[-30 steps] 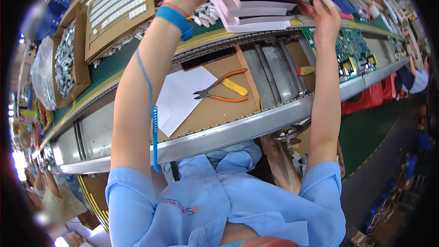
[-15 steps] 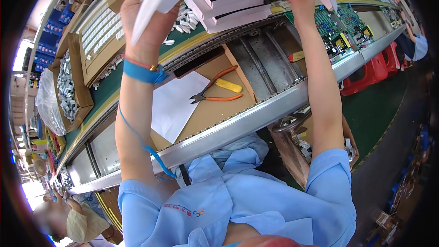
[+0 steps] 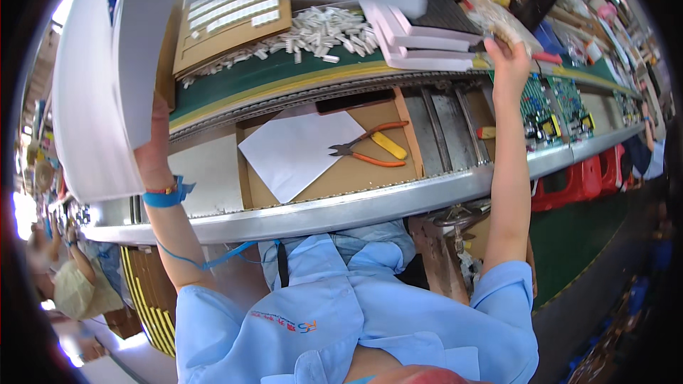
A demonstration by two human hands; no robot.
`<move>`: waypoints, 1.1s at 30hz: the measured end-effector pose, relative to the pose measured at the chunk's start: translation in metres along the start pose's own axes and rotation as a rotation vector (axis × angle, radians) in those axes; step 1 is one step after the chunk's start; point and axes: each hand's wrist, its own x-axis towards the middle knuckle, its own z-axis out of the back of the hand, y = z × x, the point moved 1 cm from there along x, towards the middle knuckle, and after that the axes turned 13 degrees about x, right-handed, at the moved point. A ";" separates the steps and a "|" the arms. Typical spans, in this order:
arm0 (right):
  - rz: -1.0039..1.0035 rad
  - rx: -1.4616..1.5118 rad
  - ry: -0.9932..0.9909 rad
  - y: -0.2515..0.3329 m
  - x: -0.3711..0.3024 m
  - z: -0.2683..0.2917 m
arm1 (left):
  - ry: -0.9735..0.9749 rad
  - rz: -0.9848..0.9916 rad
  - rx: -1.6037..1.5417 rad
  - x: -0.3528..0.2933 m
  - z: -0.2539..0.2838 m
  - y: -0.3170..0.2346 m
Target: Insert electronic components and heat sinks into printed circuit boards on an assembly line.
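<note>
The worker's left hand [image 3: 151,149] is wrapped around the white sheets [image 3: 92,114], which hide some of its fingers from me; they spread to its left and beyond it, one blurred leaf arching off rightward. The right hand [image 3: 511,64], fingers curled, is at the near edge of a clear bag [image 3: 498,18]; I can't tell whether it pinches or merely touches. Just left of that hand sits a stack [image 3: 445,20]. Since the sheets look floppy and gripped low, a loose edge could knock the stack askew or scatter the pale pieces [image 3: 324,32] beyond the left hand. The cord [image 3: 235,250] from its wrist could snag on the rail [image 3: 370,203] nearby.
</note>
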 end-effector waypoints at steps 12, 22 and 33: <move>0.218 -0.713 0.724 -0.007 -0.013 -0.175 | 0.091 -0.276 0.061 -0.122 0.046 -0.102; 0.232 -1.106 0.876 -0.054 0.023 -0.225 | -0.094 -0.465 0.198 -0.226 0.067 -0.128; 0.005 -0.680 0.629 -0.059 0.064 -0.213 | -0.261 -0.529 0.333 -0.281 0.079 -0.118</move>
